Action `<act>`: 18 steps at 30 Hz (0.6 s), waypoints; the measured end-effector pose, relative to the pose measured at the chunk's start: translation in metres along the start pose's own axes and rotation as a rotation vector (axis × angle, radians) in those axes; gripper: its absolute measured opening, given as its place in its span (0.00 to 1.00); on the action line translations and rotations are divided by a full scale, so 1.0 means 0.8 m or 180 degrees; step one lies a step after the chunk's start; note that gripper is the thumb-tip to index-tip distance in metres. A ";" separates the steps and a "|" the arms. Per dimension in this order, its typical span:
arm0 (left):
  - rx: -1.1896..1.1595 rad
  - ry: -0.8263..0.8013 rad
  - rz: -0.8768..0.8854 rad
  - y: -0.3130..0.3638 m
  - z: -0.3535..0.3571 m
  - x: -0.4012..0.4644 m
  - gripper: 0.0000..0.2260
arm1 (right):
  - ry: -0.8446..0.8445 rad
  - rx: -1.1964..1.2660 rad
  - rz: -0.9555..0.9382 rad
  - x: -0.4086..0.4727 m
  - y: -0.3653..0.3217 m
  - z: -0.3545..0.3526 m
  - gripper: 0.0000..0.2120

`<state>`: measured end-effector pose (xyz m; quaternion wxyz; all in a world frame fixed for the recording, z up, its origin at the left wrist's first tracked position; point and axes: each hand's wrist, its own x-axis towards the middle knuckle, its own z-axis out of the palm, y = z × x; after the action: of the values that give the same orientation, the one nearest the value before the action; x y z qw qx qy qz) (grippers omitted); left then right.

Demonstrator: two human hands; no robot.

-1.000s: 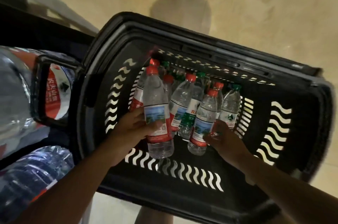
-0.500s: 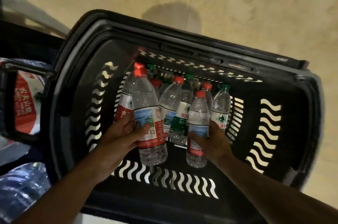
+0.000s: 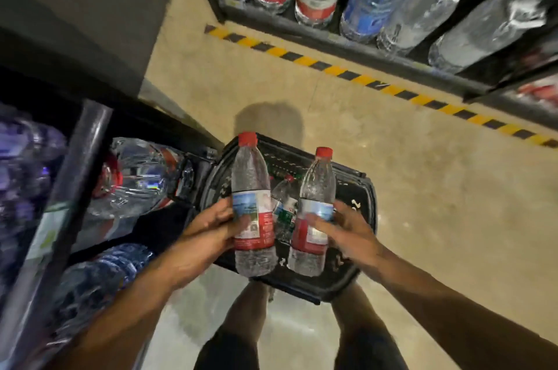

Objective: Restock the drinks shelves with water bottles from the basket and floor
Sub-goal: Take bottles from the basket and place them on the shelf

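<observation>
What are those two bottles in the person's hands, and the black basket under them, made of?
Bottle in the left hand: clear, ribbed, thin plastic by the look, glossy printed label, red cap. Bottle in the right hand: looks the same. Basket: probably moulded hard plastic, matt black, with wavy slots cut through its walls.

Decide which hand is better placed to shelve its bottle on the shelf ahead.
Probably right: the right hand holds its red-capped bottle on the side where the shelf runs.

bare floor (image 3: 392, 176) lies open between basket (image 3: 367, 188) and bottle-packed shelf (image 3: 347, 40).
</observation>
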<state>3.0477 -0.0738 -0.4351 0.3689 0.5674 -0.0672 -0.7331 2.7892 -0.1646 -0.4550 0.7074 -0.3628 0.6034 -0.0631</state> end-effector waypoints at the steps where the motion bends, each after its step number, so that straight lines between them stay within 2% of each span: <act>1: -0.0025 -0.0024 0.0064 0.022 0.008 -0.035 0.21 | -0.0068 0.0020 -0.0060 -0.037 -0.031 0.002 0.28; 4: -0.0091 -0.0160 0.0227 0.080 0.033 -0.134 0.33 | -0.0184 0.0106 -0.0304 -0.141 -0.109 0.004 0.28; 9: -0.0485 -0.0316 0.0462 0.138 0.065 -0.251 0.18 | -0.0532 0.0468 -0.0683 -0.264 -0.167 0.016 0.22; 11: -0.0682 -0.0273 0.0540 0.140 0.069 -0.272 0.17 | -0.0580 0.0771 -0.0710 -0.293 -0.172 0.029 0.26; 12: -0.0658 -0.0203 0.0621 0.139 0.072 -0.281 0.21 | -0.0561 0.0852 -0.0710 -0.305 -0.174 0.037 0.31; 14: -0.0473 -0.0097 0.0725 0.136 0.077 -0.293 0.37 | -0.0473 0.0855 -0.0727 -0.322 -0.175 0.054 0.39; 15: -0.0409 -0.0064 0.0778 0.132 0.079 -0.297 0.37 | -0.0425 0.0838 -0.0732 -0.328 -0.175 0.061 0.40; 18: -0.0404 0.0048 0.0909 0.126 0.088 -0.314 0.25 | -0.0369 0.0955 -0.0756 -0.341 -0.180 0.073 0.37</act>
<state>3.0535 -0.0136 -0.1621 0.5050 0.5332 -0.0981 -0.6716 2.8198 -0.1002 -0.1498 0.7747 -0.3250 0.4984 -0.2143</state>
